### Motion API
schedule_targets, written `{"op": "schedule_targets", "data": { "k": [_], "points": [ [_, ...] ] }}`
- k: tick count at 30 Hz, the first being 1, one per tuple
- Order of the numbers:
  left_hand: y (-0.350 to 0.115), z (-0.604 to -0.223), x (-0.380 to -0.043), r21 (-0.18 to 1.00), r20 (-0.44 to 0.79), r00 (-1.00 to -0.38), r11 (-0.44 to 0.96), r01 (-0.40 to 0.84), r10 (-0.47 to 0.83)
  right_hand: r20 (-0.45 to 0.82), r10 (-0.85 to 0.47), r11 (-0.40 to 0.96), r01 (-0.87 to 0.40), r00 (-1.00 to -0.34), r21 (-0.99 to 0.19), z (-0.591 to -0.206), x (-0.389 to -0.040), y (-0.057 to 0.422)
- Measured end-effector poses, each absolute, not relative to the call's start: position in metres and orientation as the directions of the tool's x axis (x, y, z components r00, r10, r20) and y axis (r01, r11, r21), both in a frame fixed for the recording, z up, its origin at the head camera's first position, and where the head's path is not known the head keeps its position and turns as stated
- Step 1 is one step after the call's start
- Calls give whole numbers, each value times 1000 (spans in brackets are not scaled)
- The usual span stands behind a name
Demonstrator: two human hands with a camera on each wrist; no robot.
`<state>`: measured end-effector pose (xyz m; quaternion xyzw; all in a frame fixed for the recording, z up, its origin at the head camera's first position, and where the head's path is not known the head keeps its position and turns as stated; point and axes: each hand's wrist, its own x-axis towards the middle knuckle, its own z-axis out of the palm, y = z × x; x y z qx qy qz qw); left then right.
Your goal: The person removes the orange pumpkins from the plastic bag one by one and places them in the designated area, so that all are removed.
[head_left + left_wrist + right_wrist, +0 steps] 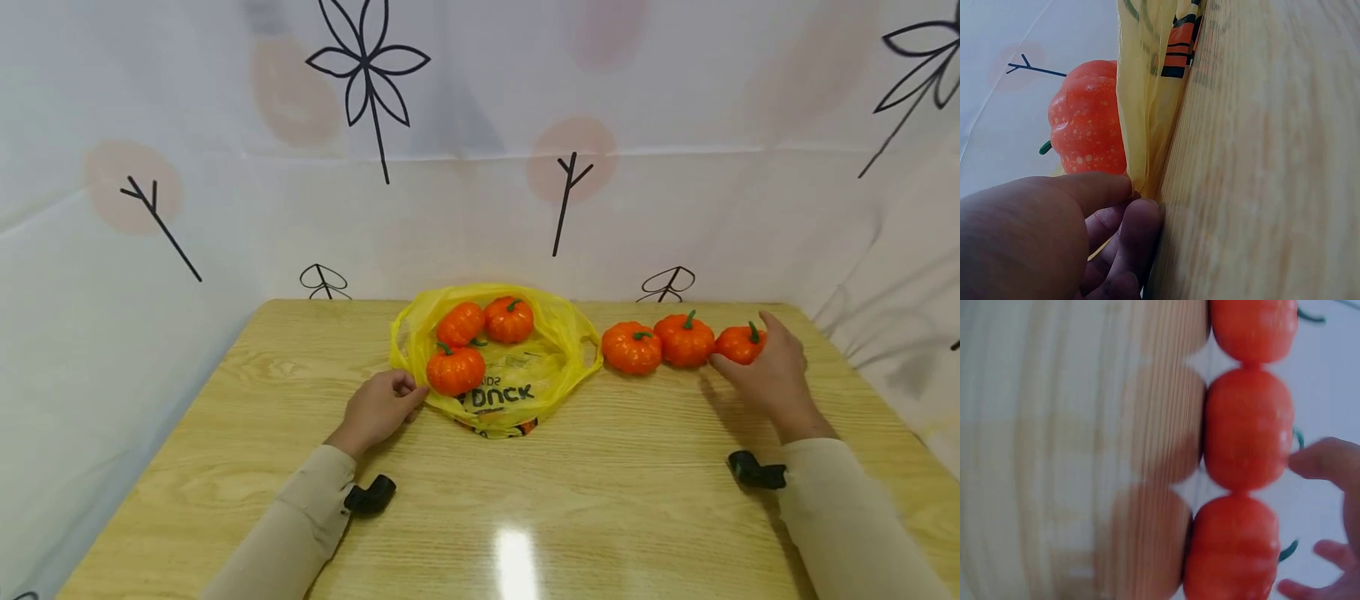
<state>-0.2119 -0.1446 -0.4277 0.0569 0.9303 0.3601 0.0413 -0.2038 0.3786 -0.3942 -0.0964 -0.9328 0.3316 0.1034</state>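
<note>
A yellow plastic bag lies spread open on the table with three small orange pumpkins inside, the nearest pumpkin by its left rim. My left hand pinches that rim between thumb and fingers; in the left wrist view the bag's film runs into the pinch. Right of the bag stand three more pumpkins in a row with green stems. Around the rightmost pumpkin, my right hand is spread, thumb and fingers apart. In the right wrist view its fingers hover beside the bottom pumpkin, not curled around it.
The middle pumpkin and the left pumpkin of the row stand close together, near the bag's right handle. A wood-grain table carries everything. Behind it hangs a pale patterned cloth.
</note>
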Motion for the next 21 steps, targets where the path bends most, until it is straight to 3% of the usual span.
{"op": "schedule_targets", "data": {
  "k": [7, 17, 21],
  "points": [
    [-143, -425, -211, 668, -40, -990, 741, 74, 134, 319, 294, 740, 3, -901, -673, -384, -199, 346],
    [-144, -424, -211, 660, -34, -991, 748, 77, 133, 569, 145, 758, -279, -809, -590, -385, -195, 309],
    [-144, -423, -211, 658, -33, -991, 749, 77, 130, 609, 109, 769, -322, -785, -552, -385, -193, 299]
  ]
}}
